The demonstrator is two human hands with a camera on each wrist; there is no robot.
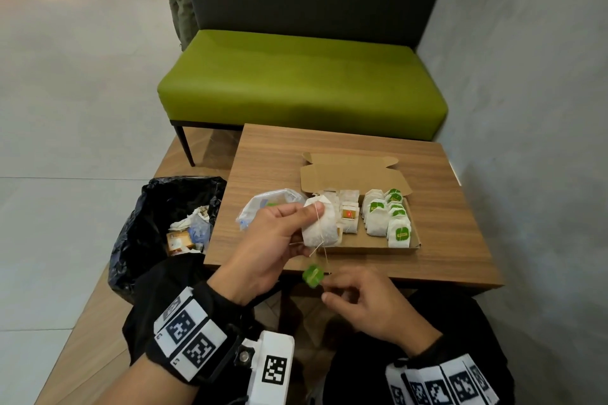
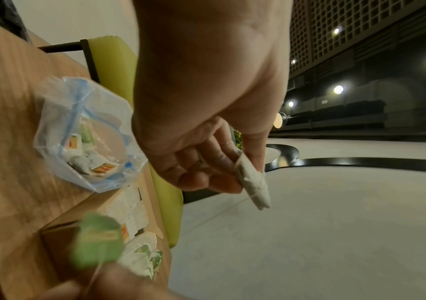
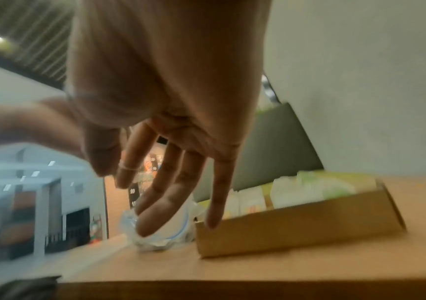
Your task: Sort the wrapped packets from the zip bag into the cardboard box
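My left hand (image 1: 304, 231) grips a white tea-bag packet (image 1: 320, 223) above the near left corner of the open cardboard box (image 1: 371, 248); the left wrist view shows the packet (image 2: 254, 187) pinched between thumb and fingers. String is wound round it, and a green tag (image 1: 312, 276) dangles below. My right hand (image 1: 332, 289) sits by the tag, with the string (image 3: 127, 167) looped over its index finger beside the thumb. The box holds rows of green-labelled packets (image 1: 398, 230) and orange-labelled packets (image 1: 348, 215). The clear zip bag (image 1: 263, 204) lies left of the box with a few packets inside (image 2: 88, 160).
The wooden table (image 1: 460, 207) stands against a grey wall (image 1: 526, 108) on the right. A black bin bag (image 1: 171, 217) with rubbish sits on the floor to the left. A green bench (image 1: 302, 82) lies beyond the table's far edge.
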